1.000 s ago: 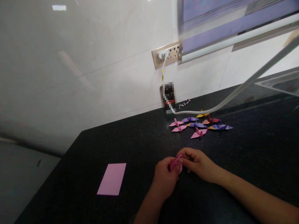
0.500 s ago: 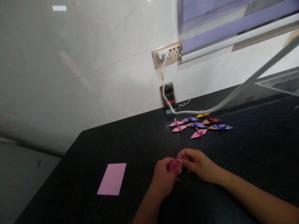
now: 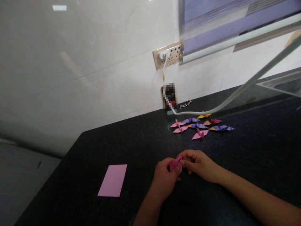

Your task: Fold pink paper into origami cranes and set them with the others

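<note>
A small folded piece of pink origami paper (image 3: 174,164) is held above the dark worktop. My left hand (image 3: 164,176) grips its lower left side between thumb and fingers. On its upper right edge, my right hand (image 3: 196,164) pinches a narrow part with thumb and fingertips. My fingers hide some of the folds. Away to the left lies a flat sheet of pink paper (image 3: 113,181). Beyond my hands stand several folded paper cranes, among them a pink crane (image 3: 200,134), a purple-and-yellow crane (image 3: 221,128) and a yellow crane (image 3: 204,115).
A phone (image 3: 169,95), its screen blurred, leans against the tiled wall. A white cable (image 3: 195,113) runs across the back of the black countertop (image 3: 94,150). A white charger sits in the wall socket (image 3: 168,55). A beaded string (image 3: 185,104) lies beside the phone.
The pink folded paper has tilted slightly, and its narrow upper part shows more plainly. Both hands have shifted only a little and still hold it.
</note>
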Demonstrator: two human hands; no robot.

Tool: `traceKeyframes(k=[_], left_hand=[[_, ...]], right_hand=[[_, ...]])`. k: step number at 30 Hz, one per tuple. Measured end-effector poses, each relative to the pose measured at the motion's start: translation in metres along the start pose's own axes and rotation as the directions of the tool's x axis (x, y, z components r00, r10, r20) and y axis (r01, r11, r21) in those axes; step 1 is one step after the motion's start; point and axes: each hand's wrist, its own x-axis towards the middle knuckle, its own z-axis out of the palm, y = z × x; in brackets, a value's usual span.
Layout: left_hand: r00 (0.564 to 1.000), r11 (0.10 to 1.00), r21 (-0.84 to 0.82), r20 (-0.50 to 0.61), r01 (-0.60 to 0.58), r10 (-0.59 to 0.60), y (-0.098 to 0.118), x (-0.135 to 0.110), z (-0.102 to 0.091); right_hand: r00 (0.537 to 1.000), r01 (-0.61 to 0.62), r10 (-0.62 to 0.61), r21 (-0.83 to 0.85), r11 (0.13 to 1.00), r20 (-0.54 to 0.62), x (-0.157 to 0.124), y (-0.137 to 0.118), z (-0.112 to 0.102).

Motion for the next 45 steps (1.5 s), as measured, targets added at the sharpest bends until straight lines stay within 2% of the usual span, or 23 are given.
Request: traceKeyframes(k=[6, 32, 37, 45], left_hand=[[0.999, 0.999, -0.032, 0.000, 0.042, -0.042, -0.001, 0.001, 0.000], [0.999, 0.999, -0.020, -0.006, 0.033, -0.034, -0.003, 0.001, -0.002], [0.998, 0.999, 0.043, -0.062, 0.006, -0.003, -0.002, 0.000, 0.004], [0.981, 0.960, 0.262, -0.130, -0.104, 0.141, 0.001, -0.003, 0.008]], right_hand=[[1.000, -0.019, 0.019, -0.018, 1.000, 0.003, -0.002, -0.001, 0.002], [1.000, -0.028, 0.028, -0.066, 0.997, -0.015, -0.002, -0.002, 0.002], [0.993, 0.018, -0.031, -0.117, 0.993, -0.114, 0.000, 0.002, 0.005], [0.954, 0.041, -0.133, -0.323, 0.946, -0.269, -0.001, 0.004, 0.011]])
